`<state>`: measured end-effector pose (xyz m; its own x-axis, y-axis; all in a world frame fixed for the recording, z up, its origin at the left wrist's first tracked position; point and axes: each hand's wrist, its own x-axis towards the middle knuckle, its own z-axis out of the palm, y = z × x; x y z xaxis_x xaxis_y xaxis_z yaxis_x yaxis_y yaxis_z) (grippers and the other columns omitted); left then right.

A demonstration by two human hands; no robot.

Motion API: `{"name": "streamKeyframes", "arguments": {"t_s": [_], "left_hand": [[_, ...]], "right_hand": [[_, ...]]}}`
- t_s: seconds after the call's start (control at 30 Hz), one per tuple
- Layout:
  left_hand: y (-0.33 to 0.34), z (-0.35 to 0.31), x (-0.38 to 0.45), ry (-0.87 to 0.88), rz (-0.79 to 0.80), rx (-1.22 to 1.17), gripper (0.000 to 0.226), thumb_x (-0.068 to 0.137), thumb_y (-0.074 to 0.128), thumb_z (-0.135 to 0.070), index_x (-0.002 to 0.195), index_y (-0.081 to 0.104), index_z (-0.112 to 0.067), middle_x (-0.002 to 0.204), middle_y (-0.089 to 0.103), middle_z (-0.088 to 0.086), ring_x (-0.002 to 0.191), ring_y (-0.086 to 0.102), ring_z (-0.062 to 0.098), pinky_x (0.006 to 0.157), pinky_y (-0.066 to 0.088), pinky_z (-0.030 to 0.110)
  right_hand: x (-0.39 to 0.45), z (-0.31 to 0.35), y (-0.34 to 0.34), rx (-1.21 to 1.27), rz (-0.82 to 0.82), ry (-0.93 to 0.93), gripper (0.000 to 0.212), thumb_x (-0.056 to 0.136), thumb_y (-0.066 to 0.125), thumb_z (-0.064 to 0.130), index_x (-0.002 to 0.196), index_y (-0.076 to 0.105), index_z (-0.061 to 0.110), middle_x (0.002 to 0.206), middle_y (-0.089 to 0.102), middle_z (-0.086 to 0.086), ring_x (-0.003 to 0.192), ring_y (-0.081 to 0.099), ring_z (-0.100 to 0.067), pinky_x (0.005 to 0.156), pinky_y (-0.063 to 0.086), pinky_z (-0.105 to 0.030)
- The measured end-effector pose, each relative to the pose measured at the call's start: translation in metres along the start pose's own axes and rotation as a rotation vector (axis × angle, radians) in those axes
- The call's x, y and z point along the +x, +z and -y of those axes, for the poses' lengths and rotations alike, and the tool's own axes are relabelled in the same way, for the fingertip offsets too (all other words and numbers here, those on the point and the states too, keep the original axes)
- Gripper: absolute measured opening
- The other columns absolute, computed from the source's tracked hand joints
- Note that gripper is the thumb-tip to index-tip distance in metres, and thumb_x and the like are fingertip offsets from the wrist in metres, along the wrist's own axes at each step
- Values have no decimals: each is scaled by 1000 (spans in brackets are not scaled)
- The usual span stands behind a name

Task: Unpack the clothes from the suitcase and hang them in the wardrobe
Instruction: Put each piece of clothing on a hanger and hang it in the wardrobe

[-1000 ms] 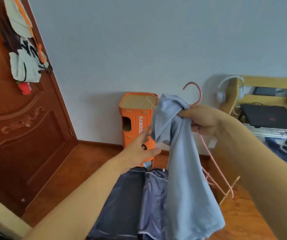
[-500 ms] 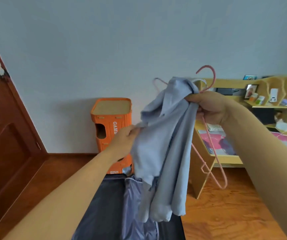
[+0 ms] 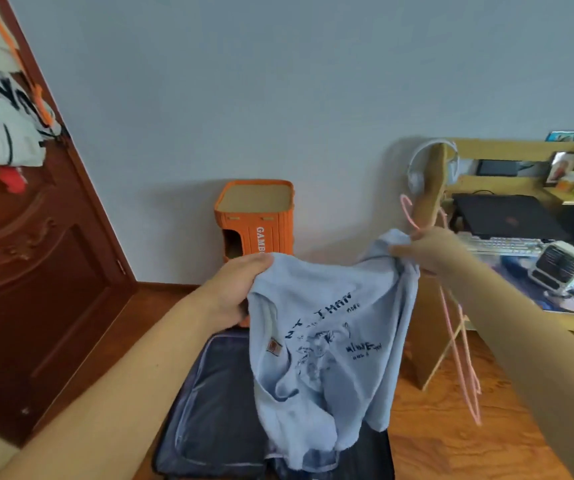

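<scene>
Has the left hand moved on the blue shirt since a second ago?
Yes. The left hand, then open beside the bunched shirt, now grips its edge and has drawn it out leftward, in front of the orange box.

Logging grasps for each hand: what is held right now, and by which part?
Left hand grips the light blue shirt at one top edge. Right hand grips its other top edge plus pink hangers near their hooks.

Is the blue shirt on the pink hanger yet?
No: the pink hanger dangles bare beside the blue shirt, both pinched by the right hand.
</scene>
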<state>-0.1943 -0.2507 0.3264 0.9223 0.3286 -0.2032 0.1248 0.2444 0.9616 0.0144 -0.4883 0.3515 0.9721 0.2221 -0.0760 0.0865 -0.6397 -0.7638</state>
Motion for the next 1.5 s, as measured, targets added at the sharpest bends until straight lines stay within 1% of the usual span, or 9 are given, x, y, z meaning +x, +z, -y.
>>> {"name": "streamKeyframes", "arguments": {"t_s": [0.13,0.23,0.43,0.63,0.87,1.03,1.17,1.4,1.5], "left_hand": [[25,-22,-7,-85,193,289,26,104,56,-22,90,76,-13,93,74,8,84,70,20,75,56,30],[24,-20,-9,-123,226,263,36,100,62,-29,122,69,-1,125,65,30,112,65,37,103,52,51],[-13,43,-69,87,14,94,36,102,60,-28,136,58,-19,128,70,2,122,64,21,102,51,37],[-42,141,-129,157,-934,534,20,91,60,-7,79,59,-23,70,60,-5,67,57,14,59,46,28],[-97,174,-134,-230,-1057,807,17,90,55,-12,79,52,-25,94,52,-1,78,48,20,60,32,30],[-114,197,-139,-252,-939,566,4,97,61,-25,100,62,-22,102,62,2,88,62,22,75,52,37],[-76,169,-93,-105,-678,98,57,101,58,-41,154,38,-28,146,50,-3,130,54,20,106,50,48],[-52,143,-42,-407,-115,-97,40,93,68,-10,132,57,-11,105,71,10,82,70,23,85,58,47],[-37,161,-38,-446,-270,116,16,96,51,4,108,60,-3,92,70,13,74,66,24,78,60,42]], "right_hand": [[-66,31,43,254,500,-333,62,83,80,26,139,54,28,78,62,7,73,62,-7,67,49,-19],[-94,34,80,463,919,-260,40,89,69,30,126,64,16,107,75,-8,101,72,-25,94,56,-45],[-124,49,134,553,515,-280,51,88,67,41,98,59,-8,83,60,-28,71,55,-43,67,50,-52],[-148,64,166,568,499,-142,22,92,66,29,87,75,10,78,64,-16,70,58,-24,65,48,-36],[-157,75,194,533,577,-150,17,91,66,28,79,71,17,60,55,4,57,49,-15,51,40,-27],[-137,76,176,565,572,-158,18,87,66,28,71,66,20,58,49,3,53,43,-14,46,35,-25],[-140,73,163,477,748,-242,25,83,68,27,81,67,2,71,59,-10,64,55,-22,58,44,-32],[-133,61,128,507,732,-198,20,75,68,31,85,67,13,72,53,-12,65,48,-26,58,39,-33],[-125,52,112,534,608,-188,16,78,66,26,86,65,13,66,52,-7,57,48,-18,48,38,-25]]}}
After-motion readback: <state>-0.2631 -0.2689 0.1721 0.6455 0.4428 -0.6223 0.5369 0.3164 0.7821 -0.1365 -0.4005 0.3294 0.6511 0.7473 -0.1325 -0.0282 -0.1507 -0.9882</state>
